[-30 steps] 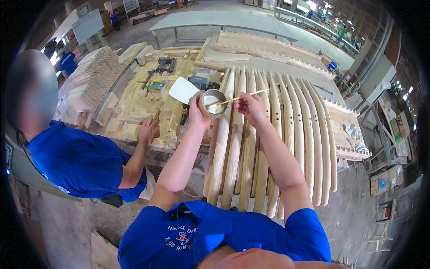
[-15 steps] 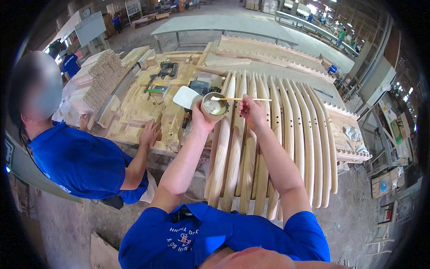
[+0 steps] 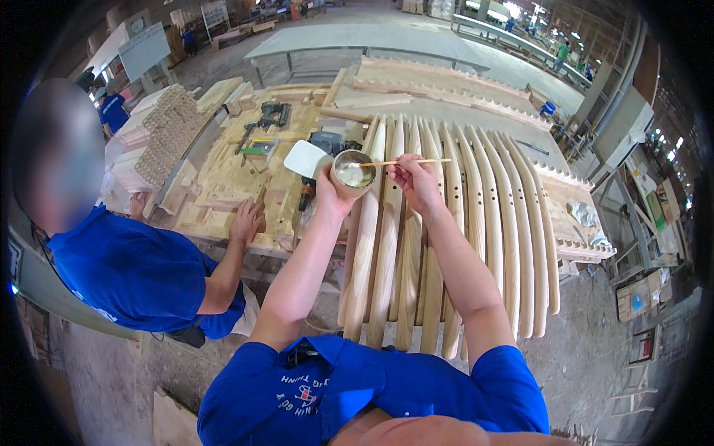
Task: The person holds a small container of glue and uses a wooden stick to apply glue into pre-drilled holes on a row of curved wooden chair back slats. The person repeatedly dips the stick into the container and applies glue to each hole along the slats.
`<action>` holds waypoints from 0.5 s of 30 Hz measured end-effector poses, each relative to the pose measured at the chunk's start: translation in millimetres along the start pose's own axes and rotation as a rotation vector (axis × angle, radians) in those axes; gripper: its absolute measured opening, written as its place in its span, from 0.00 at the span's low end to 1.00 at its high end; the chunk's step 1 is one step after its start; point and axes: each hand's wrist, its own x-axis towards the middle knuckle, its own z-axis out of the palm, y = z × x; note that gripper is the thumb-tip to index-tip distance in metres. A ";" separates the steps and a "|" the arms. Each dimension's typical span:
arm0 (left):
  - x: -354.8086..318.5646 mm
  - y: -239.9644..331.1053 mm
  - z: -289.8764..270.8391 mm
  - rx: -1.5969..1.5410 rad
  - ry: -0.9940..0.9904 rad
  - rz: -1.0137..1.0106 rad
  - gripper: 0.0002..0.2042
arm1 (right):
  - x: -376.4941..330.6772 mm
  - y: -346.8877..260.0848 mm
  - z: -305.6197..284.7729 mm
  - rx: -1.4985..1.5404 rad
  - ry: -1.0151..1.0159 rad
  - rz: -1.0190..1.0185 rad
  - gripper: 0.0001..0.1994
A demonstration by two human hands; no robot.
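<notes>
The left hand (image 3: 332, 195) is cupping a small bowl (image 3: 352, 169) above the curved slats (image 3: 446, 223); the right hand (image 3: 413, 178), fingers pinched shut, is dipping a thin stick (image 3: 405, 161) into it.

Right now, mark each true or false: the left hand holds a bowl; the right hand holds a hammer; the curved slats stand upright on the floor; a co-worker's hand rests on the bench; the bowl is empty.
1. The left hand holds a bowl: true.
2. The right hand holds a hammer: false, it holds a thin stick with its tip in the bowl.
3. The curved slats stand upright on the floor: false, they lie side by side on the bench.
4. A co-worker's hand rests on the bench: true.
5. The bowl is empty: false, it holds a pale substance.
</notes>
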 end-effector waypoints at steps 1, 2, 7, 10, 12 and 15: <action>0.3 -0.6 -2.8 -0.001 0.001 0.009 0.24 | -0.4 1.8 1.6 0.009 -0.005 0.002 0.05; 2.0 -1.0 -4.4 -0.002 0.001 0.017 0.24 | -1.3 2.5 2.3 0.005 -0.008 -0.007 0.05; 8.8 -5.2 -5.3 0.009 0.018 0.022 0.22 | -3.4 -11.2 2.7 -0.195 -0.027 -0.162 0.06; 13.5 -2.2 -17.4 0.034 -0.001 0.162 0.19 | -6.8 -22.8 28.4 -0.724 -0.113 -0.218 0.07; 12.5 -7.1 -18.9 0.011 -0.027 0.136 0.17 | -4.7 -23.8 33.1 -0.870 -0.143 -0.230 0.09; 9.0 -7.1 -14.0 0.016 0.011 0.147 0.16 | -4.3 -32.5 46.7 -0.942 -0.030 -0.279 0.09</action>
